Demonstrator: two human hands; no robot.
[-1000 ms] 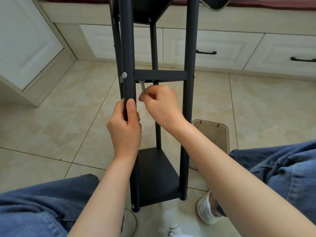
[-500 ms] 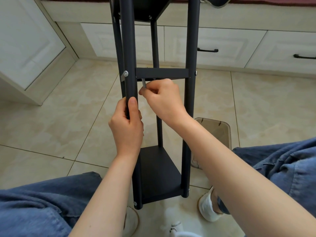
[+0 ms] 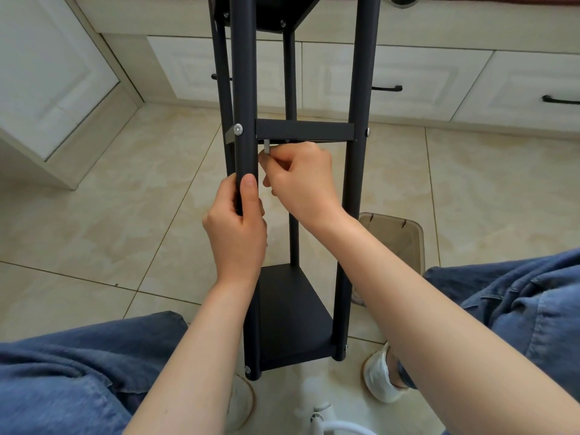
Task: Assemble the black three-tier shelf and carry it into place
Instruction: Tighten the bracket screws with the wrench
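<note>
Fingers (image 3: 284,161) of my right hand (image 3: 304,183) pinch a hex key (image 3: 266,148) under the middle tier (image 3: 304,130); left hand (image 3: 235,233) wraps the front-left post (image 3: 243,89) of the black shelf (image 3: 292,309), standing at frame centre. I'd seat the key fully, turn in short arcs, brace the post.

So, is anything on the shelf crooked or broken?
Nothing looks broken or spilled. The middle tier sits level between the poles. One small oddity: a grey metal bit pokes out beside the screw on the front left pole, with nothing like it on the right side.
</note>
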